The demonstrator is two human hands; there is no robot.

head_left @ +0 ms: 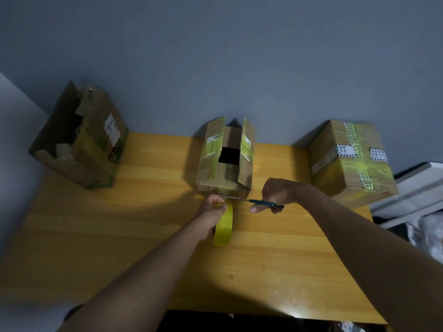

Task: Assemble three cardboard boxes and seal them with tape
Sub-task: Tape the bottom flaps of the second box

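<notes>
Three cardboard boxes stand along the back of the wooden table (119, 236). The left box (79, 140) is open at the top. The middle box (225, 159) has its long flaps up and a dark gap between them. The right box (350, 159) is closed and crossed with yellowish tape. My left hand (211, 212) grips a yellow tape roll (224, 227) just in front of the middle box. My right hand (275, 192) holds blue-handled scissors (254, 201), whose blades point left and reach the tape at my left fingertips.
A grey wall runs behind the table. A white shelf or ledge (412, 190) and some cloth lie off the table's right edge. The near table edge is at the bottom of the view, with dark floor below.
</notes>
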